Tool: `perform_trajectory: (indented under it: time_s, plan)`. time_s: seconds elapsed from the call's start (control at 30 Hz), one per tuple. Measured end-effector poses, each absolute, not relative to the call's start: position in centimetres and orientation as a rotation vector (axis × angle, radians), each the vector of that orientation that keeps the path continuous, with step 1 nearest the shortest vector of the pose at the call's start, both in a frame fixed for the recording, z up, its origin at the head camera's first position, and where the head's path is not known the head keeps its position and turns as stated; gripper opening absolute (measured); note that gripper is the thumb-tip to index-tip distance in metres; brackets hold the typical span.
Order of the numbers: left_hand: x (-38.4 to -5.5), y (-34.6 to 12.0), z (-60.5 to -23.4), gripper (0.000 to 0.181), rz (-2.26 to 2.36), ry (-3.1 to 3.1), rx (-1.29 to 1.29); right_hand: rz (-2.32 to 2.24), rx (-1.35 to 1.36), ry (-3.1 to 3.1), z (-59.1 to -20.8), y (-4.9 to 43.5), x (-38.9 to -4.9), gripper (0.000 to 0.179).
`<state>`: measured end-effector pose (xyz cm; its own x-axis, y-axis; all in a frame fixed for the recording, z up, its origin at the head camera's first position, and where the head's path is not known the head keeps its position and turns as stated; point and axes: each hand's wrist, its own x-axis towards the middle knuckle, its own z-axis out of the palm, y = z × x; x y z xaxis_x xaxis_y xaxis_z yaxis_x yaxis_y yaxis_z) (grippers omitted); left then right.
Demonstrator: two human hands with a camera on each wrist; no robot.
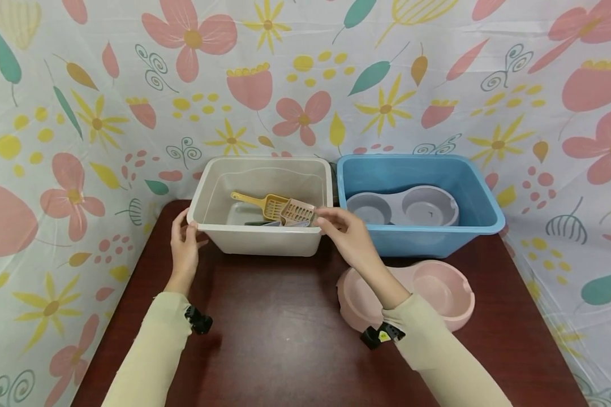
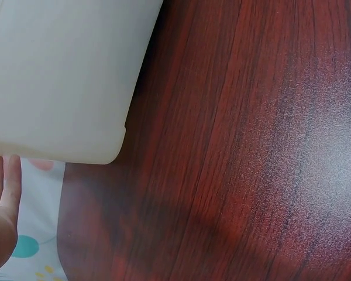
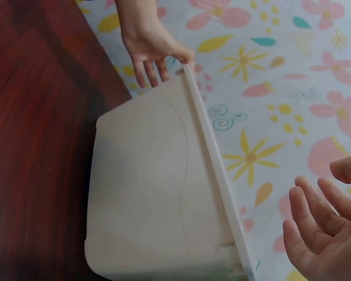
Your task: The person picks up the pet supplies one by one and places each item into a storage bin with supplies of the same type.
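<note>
A rectangular beige plastic tub (image 1: 265, 243) stands at the back of the table. At its left front corner my left hand (image 1: 184, 237) holds the rim, fingers along the outside wall; the right wrist view shows that same left hand (image 3: 152, 47) at the corner. Inside the tub lie a yellow slotted litter scoop (image 1: 252, 199), a pale pinkish-beige slotted scoop (image 1: 297, 211) and some partly hidden scoops. My right hand (image 1: 347, 232) hovers over the right front corner, close to the pinkish-beige scoop. In the right wrist view the right hand (image 3: 324, 231) has loosely bent fingers and nothing between them.
A blue tub (image 1: 412, 243) stands right beside the beige one, with a grey double pet bowl (image 1: 394, 202) inside. On the dark red wood table (image 1: 275, 322), a pink double pet bowl (image 1: 445, 288) sits partly under my right forearm. Flower-patterned cloth (image 1: 285, 79) surrounds the table.
</note>
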<state>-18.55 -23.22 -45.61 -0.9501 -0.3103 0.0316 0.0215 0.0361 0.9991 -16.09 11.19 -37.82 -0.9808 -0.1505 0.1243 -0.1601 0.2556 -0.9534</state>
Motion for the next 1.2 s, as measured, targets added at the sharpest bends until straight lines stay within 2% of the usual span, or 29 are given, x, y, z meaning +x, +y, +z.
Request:
perform_trajectory:
  time_s: [0.33,0.77,0.9,1.2]
  plan:
    - [-18.8,-23.1,-45.9,0.047,-1.998,-2.072,0.274,1.901,0.282,-2.447,-38.6,12.7,-14.7,0.028]
    - [-18.5,-23.1,-45.7,0.047,-1.977,-2.071,0.301,1.902,0.187,-2.347,-39.7,15.9,-12.3,0.038]
    - [-18.5,-23.1,-45.7,0.047,-1.97,-2.073,0.311,1.877,0.175,-2.285,-40.1,17.2,-12.1,0.035]
    - [-19.7,-23.9,-47.8,0.045,-1.996,-2.029,0.341,1.768,0.073,-2.287,-40.9,20.3,-11.7,0.034]
